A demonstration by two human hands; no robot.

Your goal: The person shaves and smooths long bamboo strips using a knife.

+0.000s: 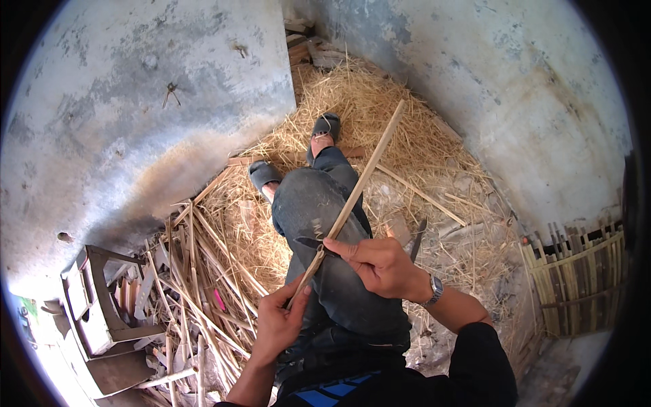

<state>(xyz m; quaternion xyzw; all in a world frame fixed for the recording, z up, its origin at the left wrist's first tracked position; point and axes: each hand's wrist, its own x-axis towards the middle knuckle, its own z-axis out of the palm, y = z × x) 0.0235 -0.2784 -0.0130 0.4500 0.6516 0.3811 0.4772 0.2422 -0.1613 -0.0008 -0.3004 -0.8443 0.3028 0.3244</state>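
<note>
Nearest, the left hand has its grip closed on the lower end of a long bamboo strip, thumb and fingers pinching it from below. Just above, the right hand is wrapped around a dark knife, its blade meeting the strip where it crosses the person's knee. To shave well here, I judge the blade should lie shallow along the grain and the left hand should keep the strip taut, braced on the thigh, fingers kept out of the edge's path. The strip is pale, flat and narrow, rising aslant past the faded jeans and sandals. To the left lies a pile of split bamboo slats beside a wooden stool; dry straw covers the floor beyond, with rough plastered walls and a woven bamboo panel at right.
</note>
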